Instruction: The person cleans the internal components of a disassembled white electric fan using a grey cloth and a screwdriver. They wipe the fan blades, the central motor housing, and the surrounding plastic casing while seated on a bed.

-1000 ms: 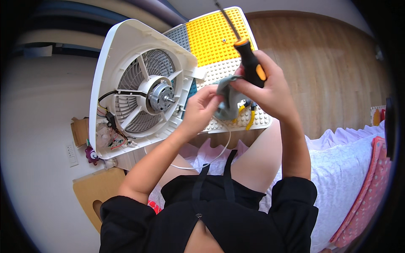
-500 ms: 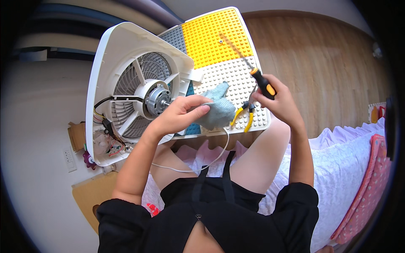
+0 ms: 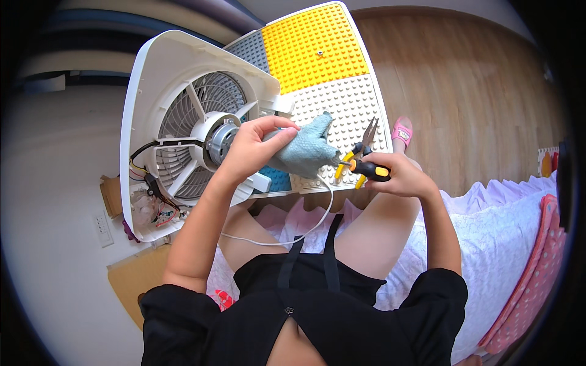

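Note:
My left hand grips a grey-green cloth, thumb and fingers pinching its upper left part. The cloth hangs over the studded board beside the fan motor. In my right hand is a screwdriver with a black and yellow handle. Its shaft points left to the cloth's lower right edge, where the tip is hidden. Needle-nose pliers with yellow and black grips lie on the board, partly behind the screwdriver. The opened white fan housing stands at the left, its motor shaft hidden by my left hand.
Under the tools is a table with yellow and white studded panels. A small metal piece rests on the yellow one. A white cord loops across my lap. Wires hang inside the housing. A bed is at the right.
My right hand has lowered the screwdriver, turning it from pointing up and away to pointing left at the cloth. My left hand and the cloth have shifted slightly.

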Demonstrator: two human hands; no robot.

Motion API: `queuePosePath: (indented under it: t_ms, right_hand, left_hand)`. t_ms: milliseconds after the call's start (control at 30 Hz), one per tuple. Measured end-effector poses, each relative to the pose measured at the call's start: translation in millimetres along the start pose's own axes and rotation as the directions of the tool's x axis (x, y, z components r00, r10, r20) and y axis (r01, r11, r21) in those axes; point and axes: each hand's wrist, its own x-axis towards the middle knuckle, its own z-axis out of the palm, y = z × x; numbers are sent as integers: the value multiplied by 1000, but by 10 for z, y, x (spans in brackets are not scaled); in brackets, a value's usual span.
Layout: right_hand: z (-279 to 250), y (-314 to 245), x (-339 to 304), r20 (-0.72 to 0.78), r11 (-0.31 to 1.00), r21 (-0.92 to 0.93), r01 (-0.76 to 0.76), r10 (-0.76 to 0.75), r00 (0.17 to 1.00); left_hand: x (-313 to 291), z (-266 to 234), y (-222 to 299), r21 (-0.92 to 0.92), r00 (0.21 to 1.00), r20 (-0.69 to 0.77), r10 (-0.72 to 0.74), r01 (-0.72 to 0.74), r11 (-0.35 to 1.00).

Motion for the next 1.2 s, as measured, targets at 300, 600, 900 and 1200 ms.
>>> queuePosePath:
  t_ms: [300, 600, 900, 1200]
  right_hand:
    - [336, 165, -41, -62, 990, 139, 9, 0, 998]
    - [929, -111, 179, -181, 966, 257, 19, 29, 983]
    - [792, -162, 614, -110, 956, 294, 17, 16, 994]
    - [618, -230, 972, -17, 965, 262, -20, 26, 1000]
  left_hand:
    - [-255, 198, -8, 675, 714, -32, 699, -501, 542]
    - [-755, 272, 82, 830, 899, 119, 422, -323, 455]
    - [-875, -1265, 1096, 916, 805, -224, 549, -18, 400]
    - [-140, -1356, 1115, 610, 896, -382, 229, 58, 790]
